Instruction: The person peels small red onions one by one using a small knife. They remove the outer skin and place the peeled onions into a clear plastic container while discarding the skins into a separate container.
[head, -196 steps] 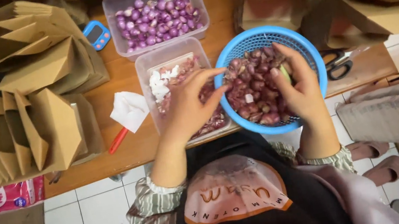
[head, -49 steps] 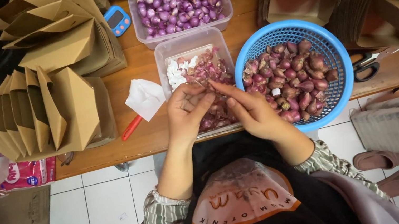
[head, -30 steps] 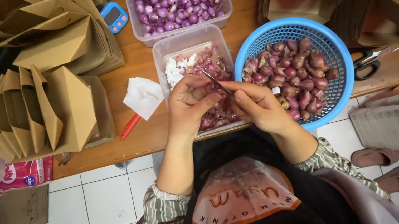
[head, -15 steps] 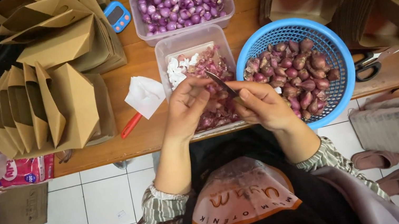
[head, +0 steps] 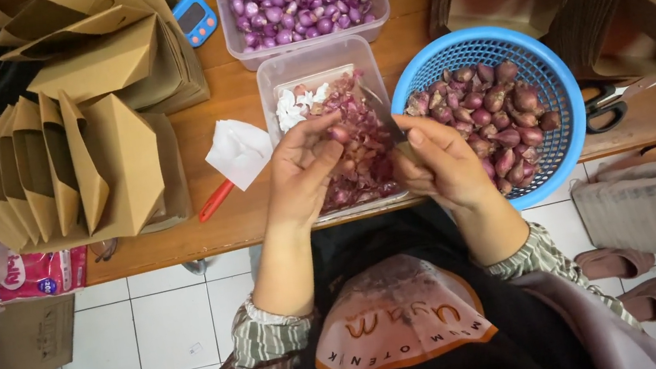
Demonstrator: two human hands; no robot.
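Here, at the centre of the frame, the left hand (head: 304, 171) pinches a small shallot (head: 338, 134) between fingertips and thumb, holding it over the clear tub of peelings (head: 315, 66). The right hand (head: 440, 162) sits just beside it, fingers curled around what looks like a thin knife (head: 383, 111), its blade pointing up toward the shallot; the grip itself is partly hidden. Both hands hover over the near edge of the tub, which is full of reddish skins with some white scraps in its upper left corner. Right of centre, the blue basket (head: 545, 84) holds unpeeled shallots and touches the tub's side. At top centre, a second clear tub (head: 306, 37) carries peeled purple shallots. A white tissue (head: 238, 150) lies left of the peelings tub, with a red pen-like thing (head: 216, 200) poking out beneath it. Folded brown paper bags (head: 71, 168) stand stacked at left on the wooden surface (head: 235, 94), more of them at upper right. Scissors (head: 609, 105) rest at the right edge of the basket.
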